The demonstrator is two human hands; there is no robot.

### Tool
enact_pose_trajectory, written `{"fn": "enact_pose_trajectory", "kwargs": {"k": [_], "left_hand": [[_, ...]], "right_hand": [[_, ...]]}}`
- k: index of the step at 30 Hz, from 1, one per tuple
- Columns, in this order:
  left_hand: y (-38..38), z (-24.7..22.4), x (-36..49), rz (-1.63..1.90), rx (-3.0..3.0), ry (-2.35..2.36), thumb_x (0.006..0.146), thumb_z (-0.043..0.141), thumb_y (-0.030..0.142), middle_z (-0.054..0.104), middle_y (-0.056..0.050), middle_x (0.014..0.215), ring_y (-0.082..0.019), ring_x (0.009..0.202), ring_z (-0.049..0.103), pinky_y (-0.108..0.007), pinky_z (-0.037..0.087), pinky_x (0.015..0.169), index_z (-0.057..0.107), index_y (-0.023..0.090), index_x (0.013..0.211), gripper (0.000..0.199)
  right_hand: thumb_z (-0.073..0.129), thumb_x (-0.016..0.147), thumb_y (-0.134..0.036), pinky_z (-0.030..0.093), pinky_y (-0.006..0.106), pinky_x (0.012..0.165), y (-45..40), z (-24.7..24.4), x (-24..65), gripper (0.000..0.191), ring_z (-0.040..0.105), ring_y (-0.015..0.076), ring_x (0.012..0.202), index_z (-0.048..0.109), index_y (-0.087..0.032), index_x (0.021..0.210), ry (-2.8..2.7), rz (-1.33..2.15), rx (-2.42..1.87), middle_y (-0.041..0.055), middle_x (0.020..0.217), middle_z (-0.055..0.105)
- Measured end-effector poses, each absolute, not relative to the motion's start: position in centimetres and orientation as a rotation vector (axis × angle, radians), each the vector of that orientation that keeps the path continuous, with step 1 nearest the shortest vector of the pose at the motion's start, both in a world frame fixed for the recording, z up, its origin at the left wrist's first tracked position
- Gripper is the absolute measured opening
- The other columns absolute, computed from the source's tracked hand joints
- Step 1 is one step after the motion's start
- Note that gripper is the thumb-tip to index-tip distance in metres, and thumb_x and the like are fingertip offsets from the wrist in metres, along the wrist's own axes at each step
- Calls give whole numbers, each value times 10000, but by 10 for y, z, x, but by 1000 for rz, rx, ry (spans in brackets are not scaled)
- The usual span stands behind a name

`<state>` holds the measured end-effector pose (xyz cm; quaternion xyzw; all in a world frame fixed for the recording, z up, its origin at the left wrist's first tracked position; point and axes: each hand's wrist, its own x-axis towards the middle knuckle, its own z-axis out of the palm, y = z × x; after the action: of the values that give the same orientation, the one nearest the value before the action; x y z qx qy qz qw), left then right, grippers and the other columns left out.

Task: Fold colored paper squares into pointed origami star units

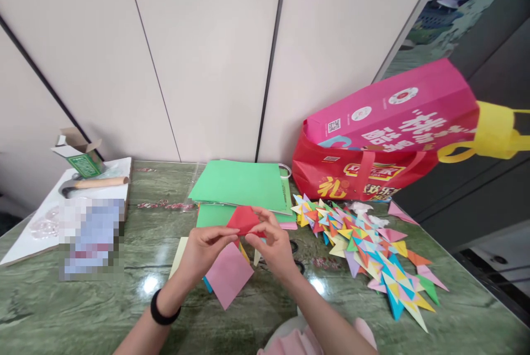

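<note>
Between my two hands a red piece of paper (244, 219) is held up, folded to a peak at the top. My left hand (210, 247), with a black band on its wrist, pinches the paper's lower left edge between thumb and fingers. On the right side my right hand (271, 239) grips the same paper, its fingers curled behind and thumb in front. Just below lies a pink paper square (229, 276), with bits of yellow, cream and blue paper around it. Behind the hands sits a stack of green paper (240, 184).
Many folded colourful paper pieces (368, 250) spread over the right of the green table (157, 311). A red bag (323, 170) leans at the back right. A hammer (99, 183) and an opened green box (85, 164) lie on a white board at left.
</note>
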<state>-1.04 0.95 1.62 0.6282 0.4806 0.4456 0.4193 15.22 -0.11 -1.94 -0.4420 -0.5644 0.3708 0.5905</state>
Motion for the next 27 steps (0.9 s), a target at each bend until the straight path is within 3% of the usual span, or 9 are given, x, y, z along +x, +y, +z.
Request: {"fn": "enact_pose_trajectory", "kwargs": {"k": [4,8,11,14,17,23,27], "left_hand": [[5,15,-6,1133,1615,1180,616,701,233,747,-31,728,-221,665,681,-280,533,630,752,229,670,74],[3,12,-2,1156,1552,1226,615,709,233,747,-35,729,-229,693,682,-283,539,643,749,213,673,73],[3,9,1,1142,1457,1234,624,709,260,747,-39,766,-236,721,684,-295,545,668,745,197,731,129],[4,8,2,1113,1308,1143,633,711,289,747,-36,791,-236,759,687,-322,550,718,685,177,979,365],[4,8,3,1081,1154,1047,629,724,287,747,-27,796,-220,767,690,-349,548,761,516,165,1210,630],[5,7,2,1010,1027,972,625,735,270,744,-77,811,-231,774,690,-331,554,755,661,111,898,324],[5,4,2,1027,1001,949,649,723,265,746,-77,768,-229,748,696,-335,554,756,671,117,827,238]], "right_hand": [[703,641,-317,426,331,837,1,-24,150,139,517,238,1033,647,-191,626,-1156,978,-1033,90,1078,581],[689,661,-314,443,274,676,1,-29,149,148,559,173,740,643,-174,646,-1090,1075,-1036,37,740,609],[680,671,-301,427,253,611,0,-29,149,149,519,141,635,637,-160,655,-1068,1099,-1051,13,655,575],[676,671,-275,427,249,622,0,-28,148,130,516,140,657,632,-156,645,-1065,1059,-1036,14,676,567],[665,677,-250,428,246,623,1,-27,148,111,518,138,663,625,-155,638,-1084,1017,-1028,13,686,559],[653,682,-231,426,242,617,1,-27,148,103,517,135,652,613,-152,630,-1139,945,-1047,11,675,552],[653,680,-222,423,230,595,0,-26,148,97,520,128,640,609,-152,631,-1140,937,-1043,4,673,542]]}}
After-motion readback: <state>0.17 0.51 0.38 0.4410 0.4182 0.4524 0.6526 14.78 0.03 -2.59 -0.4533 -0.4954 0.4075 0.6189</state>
